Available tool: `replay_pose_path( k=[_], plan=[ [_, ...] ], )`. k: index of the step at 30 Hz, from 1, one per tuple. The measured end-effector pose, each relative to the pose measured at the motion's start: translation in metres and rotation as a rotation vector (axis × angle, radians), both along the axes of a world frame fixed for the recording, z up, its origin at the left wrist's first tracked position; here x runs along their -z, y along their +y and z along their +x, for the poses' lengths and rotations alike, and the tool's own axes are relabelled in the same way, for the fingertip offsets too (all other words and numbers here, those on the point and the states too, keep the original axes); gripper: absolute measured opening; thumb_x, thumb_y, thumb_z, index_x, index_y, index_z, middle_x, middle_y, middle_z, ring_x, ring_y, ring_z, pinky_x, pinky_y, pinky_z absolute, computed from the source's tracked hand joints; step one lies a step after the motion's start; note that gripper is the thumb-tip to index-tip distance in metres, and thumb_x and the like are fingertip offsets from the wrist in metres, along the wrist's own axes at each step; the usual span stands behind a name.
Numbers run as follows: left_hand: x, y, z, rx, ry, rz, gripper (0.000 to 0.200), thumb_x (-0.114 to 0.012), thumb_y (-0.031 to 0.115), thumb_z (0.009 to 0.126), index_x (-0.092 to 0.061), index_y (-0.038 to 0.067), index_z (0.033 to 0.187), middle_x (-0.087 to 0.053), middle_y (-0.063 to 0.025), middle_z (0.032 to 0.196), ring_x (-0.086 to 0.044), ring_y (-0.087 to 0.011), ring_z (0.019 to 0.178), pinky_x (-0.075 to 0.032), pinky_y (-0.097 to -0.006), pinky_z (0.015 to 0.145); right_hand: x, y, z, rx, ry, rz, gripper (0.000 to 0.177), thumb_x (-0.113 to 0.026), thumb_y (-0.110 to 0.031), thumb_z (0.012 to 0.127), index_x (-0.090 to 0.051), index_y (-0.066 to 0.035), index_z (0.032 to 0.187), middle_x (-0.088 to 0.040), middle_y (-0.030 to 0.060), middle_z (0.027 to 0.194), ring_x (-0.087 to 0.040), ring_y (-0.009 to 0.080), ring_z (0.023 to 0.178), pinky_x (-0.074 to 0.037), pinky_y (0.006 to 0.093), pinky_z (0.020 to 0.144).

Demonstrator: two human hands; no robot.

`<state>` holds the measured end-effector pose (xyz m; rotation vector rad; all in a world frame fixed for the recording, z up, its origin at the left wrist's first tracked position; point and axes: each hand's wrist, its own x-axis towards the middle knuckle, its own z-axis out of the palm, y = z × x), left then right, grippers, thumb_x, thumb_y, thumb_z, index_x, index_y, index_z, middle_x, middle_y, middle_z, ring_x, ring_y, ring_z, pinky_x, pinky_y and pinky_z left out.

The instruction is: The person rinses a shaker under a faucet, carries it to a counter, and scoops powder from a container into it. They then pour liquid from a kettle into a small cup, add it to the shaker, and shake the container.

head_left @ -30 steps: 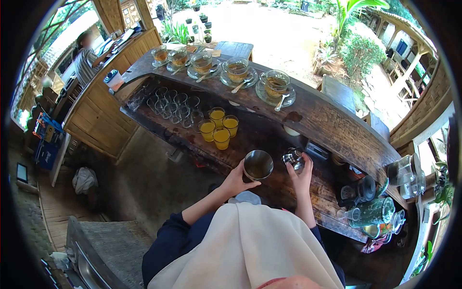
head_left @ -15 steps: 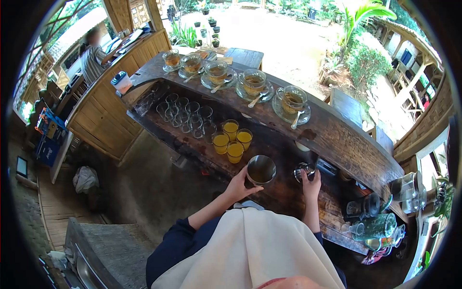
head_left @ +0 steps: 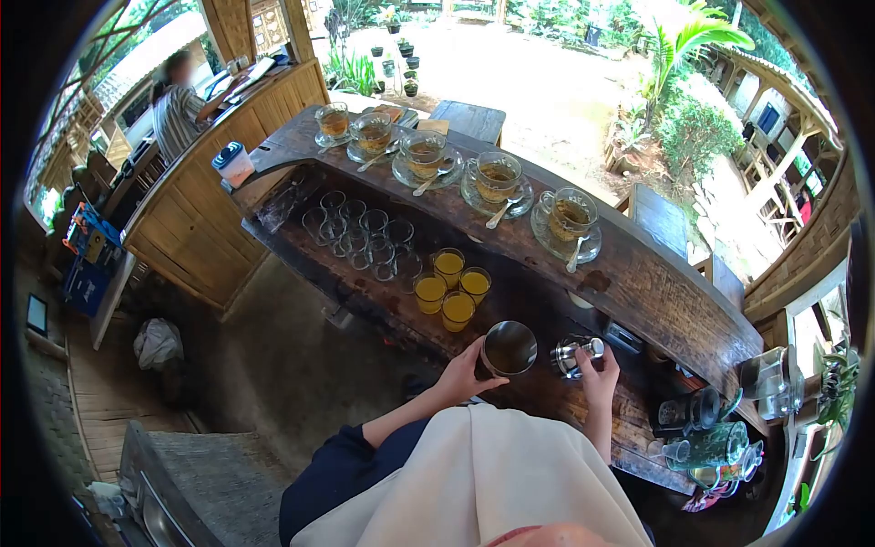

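Observation:
My left hand (head_left: 467, 369) is wrapped round the side of a wide metal cup (head_left: 509, 348), its dark inside facing up. To the right, my right hand (head_left: 599, 374) has its fingers closed on a small shiny metal piece (head_left: 595, 349), whose exact kind I cannot tell. Another shiny metal item (head_left: 567, 356) overlaps it on the left, low over the dark wooden counter (head_left: 538, 392). Just beyond the cup stand several glasses of orange drink (head_left: 458, 310), grouped together.
Rows of upright clear glasses (head_left: 360, 239) occupy the counter's far left. Along the raised wooden ledge (head_left: 638, 283) sit several glass teacups (head_left: 571, 211) on saucers with spoons. Jugs (head_left: 720, 442) crowd the right end. A person (head_left: 178, 114) is at another counter, upper left.
My right hand has lifted slightly and the small metal piece now shows more plainly in its fingers. The left hand still holds the metal cup. The whole view has shifted a little.

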<state>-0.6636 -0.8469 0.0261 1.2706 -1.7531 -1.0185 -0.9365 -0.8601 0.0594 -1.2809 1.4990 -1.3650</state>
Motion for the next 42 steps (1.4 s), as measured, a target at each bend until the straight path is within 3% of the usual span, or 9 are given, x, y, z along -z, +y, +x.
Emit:
replay_pose_path(
  k=[6,12,23,33,42],
  plan=[
    [-0.002,-0.001,0.000,-0.008,-0.036,0.031,0.086,-0.079,0.036,0.071,-0.033,0.006,0.137,-0.051,-0.0195,0.128,-0.053,-0.0356,0.116,-0.045,-0.0400,0.097,-0.034,0.001,0.023,-0.104,-0.119,-0.104,0.042,-0.077,-0.012,0.076,-0.061,0.003,0.112,-0.065,0.0057,0.100,-0.058,0.0107,0.090,-0.046,0.0261,0.083],
    [-0.005,-0.002,0.000,0.010,-0.015,0.069,0.086,-0.080,0.033,0.071,-0.032,0.007,0.137,-0.052,-0.0184,0.128,-0.054,-0.0346,0.114,-0.046,-0.0397,0.096,-0.059,-0.002,0.052,-0.251,-0.200,-0.242,0.039,-0.076,-0.008,0.074,-0.062,0.003,0.109,-0.062,0.0136,0.114,-0.059,0.0175,0.103,-0.045,0.0311,0.091],
    [-0.004,-0.001,-0.001,-0.010,0.000,0.040,0.086,-0.081,0.032,0.070,-0.033,0.006,0.136,-0.053,-0.0181,0.126,-0.055,-0.0334,0.114,-0.047,-0.0387,0.094,-0.066,-0.013,0.088,-0.418,0.000,-0.294,0.039,-0.076,-0.005,0.069,-0.063,0.003,0.105,-0.062,0.0157,0.110,-0.060,0.0235,0.105,-0.046,0.0331,0.090],
    [0.002,-0.002,-0.003,-0.014,0.002,0.062,0.088,-0.082,0.035,0.068,-0.034,0.004,0.136,-0.054,-0.0195,0.125,-0.055,-0.0336,0.114,-0.047,-0.0389,0.094,-0.088,-0.019,0.096,-0.531,0.316,-0.411,0.042,-0.079,-0.014,0.068,-0.063,-0.002,0.105,-0.063,0.0170,0.109,-0.063,0.0295,0.099,-0.051,0.0358,0.085],
    [0.001,-0.002,-0.004,-0.015,-0.005,0.044,0.084,-0.082,0.031,0.068,-0.038,0.005,0.135,-0.056,-0.0184,0.123,-0.056,-0.0327,0.114,-0.047,-0.0389,0.093,-0.085,-0.022,0.101,-0.571,0.342,-0.393,0.040,-0.077,-0.018,0.071,-0.061,-0.002,0.103,-0.060,0.0153,0.107,-0.062,0.0283,0.096,-0.051,0.0345,0.081]
  ],
)
